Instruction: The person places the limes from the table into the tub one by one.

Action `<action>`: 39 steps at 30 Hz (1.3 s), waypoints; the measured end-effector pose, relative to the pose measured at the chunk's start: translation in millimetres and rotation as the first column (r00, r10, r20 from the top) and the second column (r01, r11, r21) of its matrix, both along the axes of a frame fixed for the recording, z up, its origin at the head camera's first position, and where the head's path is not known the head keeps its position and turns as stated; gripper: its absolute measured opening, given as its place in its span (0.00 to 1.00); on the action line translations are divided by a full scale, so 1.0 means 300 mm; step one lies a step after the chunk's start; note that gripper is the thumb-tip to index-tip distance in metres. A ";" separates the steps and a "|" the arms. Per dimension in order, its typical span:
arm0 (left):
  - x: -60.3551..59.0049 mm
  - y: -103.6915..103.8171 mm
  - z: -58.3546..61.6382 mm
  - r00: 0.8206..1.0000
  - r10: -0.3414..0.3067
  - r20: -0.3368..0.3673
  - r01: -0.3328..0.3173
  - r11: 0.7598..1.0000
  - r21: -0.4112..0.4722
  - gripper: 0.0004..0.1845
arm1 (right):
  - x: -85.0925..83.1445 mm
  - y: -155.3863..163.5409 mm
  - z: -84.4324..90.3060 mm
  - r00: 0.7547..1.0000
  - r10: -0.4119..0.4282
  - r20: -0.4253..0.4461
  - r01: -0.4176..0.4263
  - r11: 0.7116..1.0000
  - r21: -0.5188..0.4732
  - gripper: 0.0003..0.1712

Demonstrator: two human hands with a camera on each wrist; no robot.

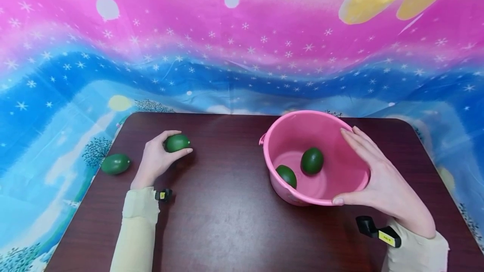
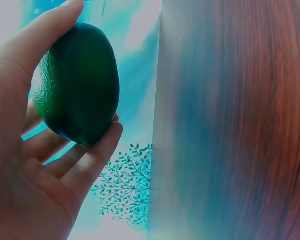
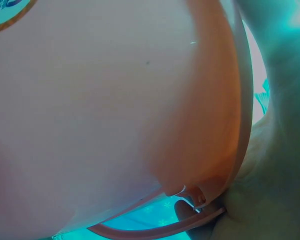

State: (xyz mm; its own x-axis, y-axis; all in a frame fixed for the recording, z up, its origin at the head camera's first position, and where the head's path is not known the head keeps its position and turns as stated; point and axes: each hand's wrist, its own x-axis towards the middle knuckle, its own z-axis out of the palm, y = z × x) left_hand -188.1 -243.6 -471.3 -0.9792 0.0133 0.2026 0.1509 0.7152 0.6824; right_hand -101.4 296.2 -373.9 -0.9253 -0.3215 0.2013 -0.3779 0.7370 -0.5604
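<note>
My left hand (image 1: pixel 159 158) holds a green avocado (image 1: pixel 177 142) between thumb and fingers, over the left part of the table. Seen from the left wrist, this avocado (image 2: pixel 80 85) is oval with bumpy, shiny skin. To the left of that hand, a second avocado (image 1: pixel 115 164) lies near the table's left edge. My right hand (image 1: pixel 382 179) grips the right side of a pink bucket (image 1: pixel 291 196), its thumb at the near rim and its fingers over the far right rim. Inside are two more avocados, one near the middle (image 1: pixel 312 161) and another (image 1: pixel 286 176) partly hidden behind the wall.
The dark brown wooden table (image 1: pixel 227 221) has rounded far corners. A colourful cloth (image 1: pixel 242 53) with snowflakes and trees hangs behind it and along both sides. In the right wrist view, the bucket's handle (image 3: pixel 155 232) hangs below the rim.
</note>
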 end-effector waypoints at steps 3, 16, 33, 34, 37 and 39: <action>0.001 0.006 0.001 1.000 0.011 -0.009 -0.011 1.000 0.021 0.37 | 0.001 0.002 0.000 1.000 -0.003 -0.003 0.003 1.000 0.008 0.78; -0.009 0.036 0.007 0.994 0.043 -0.102 -0.035 0.997 0.074 0.36 | 0.004 0.000 -0.002 0.999 -0.022 0.038 0.023 0.999 -0.039 0.78; -0.015 0.093 0.031 0.985 0.028 -0.172 -0.009 0.994 0.113 0.35 | 0.007 -0.001 0.001 0.999 -0.019 0.036 0.021 0.999 -0.038 0.77; -0.014 0.095 0.032 0.985 0.027 -0.172 -0.007 0.994 0.113 0.35 | 0.007 -0.002 0.002 0.999 -0.019 0.035 0.020 0.999 -0.037 0.77; -0.012 0.099 0.034 0.984 0.020 -0.176 0.000 0.993 0.117 0.35 | 0.007 -0.003 0.004 0.999 -0.016 0.033 0.017 0.999 -0.036 0.77; -0.010 0.102 0.037 0.983 0.019 -0.181 0.003 0.993 0.117 0.35 | 0.007 -0.004 0.006 0.999 -0.017 0.034 0.018 0.999 -0.039 0.77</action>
